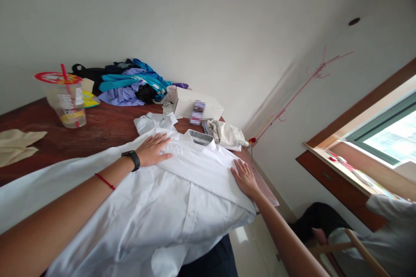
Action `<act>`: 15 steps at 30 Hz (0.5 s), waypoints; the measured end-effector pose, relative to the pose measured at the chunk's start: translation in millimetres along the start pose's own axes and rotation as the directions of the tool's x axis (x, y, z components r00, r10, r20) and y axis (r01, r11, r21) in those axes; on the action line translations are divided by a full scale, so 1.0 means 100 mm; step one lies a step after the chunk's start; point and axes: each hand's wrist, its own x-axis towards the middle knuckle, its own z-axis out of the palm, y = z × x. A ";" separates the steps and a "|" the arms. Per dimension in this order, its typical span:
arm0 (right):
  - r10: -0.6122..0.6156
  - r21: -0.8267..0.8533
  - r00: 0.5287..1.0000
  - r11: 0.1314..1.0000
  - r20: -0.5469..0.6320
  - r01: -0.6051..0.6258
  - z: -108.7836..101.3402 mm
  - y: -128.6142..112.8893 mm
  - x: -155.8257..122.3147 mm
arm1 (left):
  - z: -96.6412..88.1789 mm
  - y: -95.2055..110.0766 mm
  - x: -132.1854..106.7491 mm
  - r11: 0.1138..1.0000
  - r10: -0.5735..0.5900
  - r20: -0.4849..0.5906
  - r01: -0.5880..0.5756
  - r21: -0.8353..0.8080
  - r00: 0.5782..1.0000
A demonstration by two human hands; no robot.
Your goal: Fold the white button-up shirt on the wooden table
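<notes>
A white button shirt (169, 207) lies spread over the dark wooden table (97, 132), its collar (199, 137) toward the wall and one sleeve folded across the chest. My left hand (153, 150) lies flat and open on the shirt near the collar, with a black band and a red string on the wrist. My right hand (244, 178) presses flat, fingers spread, on the shirt's right edge at the table's end.
A plastic cup with a red straw (65, 99) stands at the back left, beige cloth (16, 145) beside it. A heap of blue and purple clothes (133, 84), a white box (196, 106) and a folded cream garment (227, 134) lie beyond the shirt. A window (386, 134) is at right.
</notes>
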 end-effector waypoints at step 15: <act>-0.010 0.001 1.000 1.000 -0.029 0.010 0.07 0.08 0.04 | -0.05 0.03 -0.02 1.000 -0.007 0.008 0.007 0.012 1.000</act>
